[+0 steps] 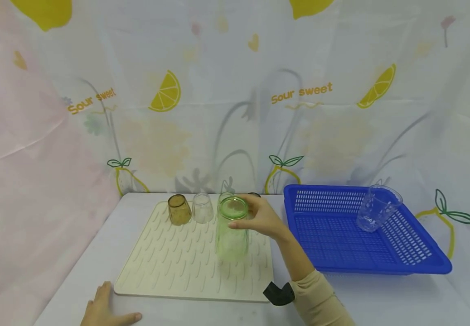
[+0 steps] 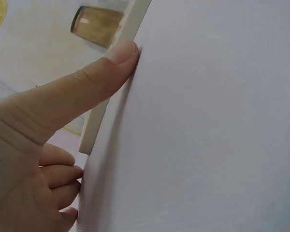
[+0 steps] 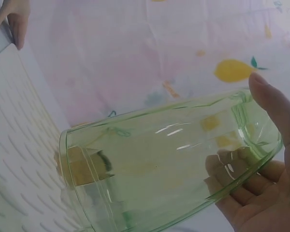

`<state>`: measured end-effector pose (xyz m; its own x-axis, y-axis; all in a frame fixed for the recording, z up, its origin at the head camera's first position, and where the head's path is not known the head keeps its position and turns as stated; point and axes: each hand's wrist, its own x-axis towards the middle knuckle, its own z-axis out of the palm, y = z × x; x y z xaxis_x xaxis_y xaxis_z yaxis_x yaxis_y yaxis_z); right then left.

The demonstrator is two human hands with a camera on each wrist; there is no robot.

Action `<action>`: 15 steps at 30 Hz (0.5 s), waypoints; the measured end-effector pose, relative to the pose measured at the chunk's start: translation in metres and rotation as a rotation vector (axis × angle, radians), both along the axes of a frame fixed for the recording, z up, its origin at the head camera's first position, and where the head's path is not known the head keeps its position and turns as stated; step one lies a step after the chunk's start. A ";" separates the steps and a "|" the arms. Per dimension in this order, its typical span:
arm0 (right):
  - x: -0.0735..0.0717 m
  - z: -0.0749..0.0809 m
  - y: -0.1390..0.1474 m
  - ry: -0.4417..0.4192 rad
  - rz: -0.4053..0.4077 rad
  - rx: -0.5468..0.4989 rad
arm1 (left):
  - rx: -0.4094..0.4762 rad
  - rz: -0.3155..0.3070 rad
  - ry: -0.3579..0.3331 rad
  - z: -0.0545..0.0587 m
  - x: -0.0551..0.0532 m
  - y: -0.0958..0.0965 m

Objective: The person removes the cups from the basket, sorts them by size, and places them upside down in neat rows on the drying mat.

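Note:
My right hand (image 1: pixel 261 219) grips a tall green glass (image 1: pixel 232 240) near its base, thumb on one side and fingers round the other. The glass is upside down over the cream drying mat (image 1: pixel 169 271); in the right wrist view its rim is right at the mat. At the mat's back stand an upturned amber glass (image 1: pixel 179 210) and a clear glass (image 1: pixel 203 209). Another clear glass (image 1: pixel 225 195) is partly hidden behind the green one, and a dark rim (image 1: pixel 254 194) shows behind my right hand. My left hand (image 1: pixel 103 310) rests at the mat's front left corner, thumb stretched along its edge.
To the right of the mat sits a blue plastic basket (image 1: pixel 381 267) with a clear glass (image 1: pixel 377 210) leaning in its back right corner. A lemon-print curtain (image 1: pixel 218 127) hangs behind the white table (image 1: pixel 79 267).

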<state>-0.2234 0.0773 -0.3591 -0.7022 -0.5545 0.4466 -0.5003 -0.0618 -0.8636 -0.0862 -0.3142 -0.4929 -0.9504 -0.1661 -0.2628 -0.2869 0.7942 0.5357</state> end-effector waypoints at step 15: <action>-0.005 -0.007 -0.023 -0.027 0.051 -0.012 | -0.050 0.002 0.058 -0.006 -0.011 0.000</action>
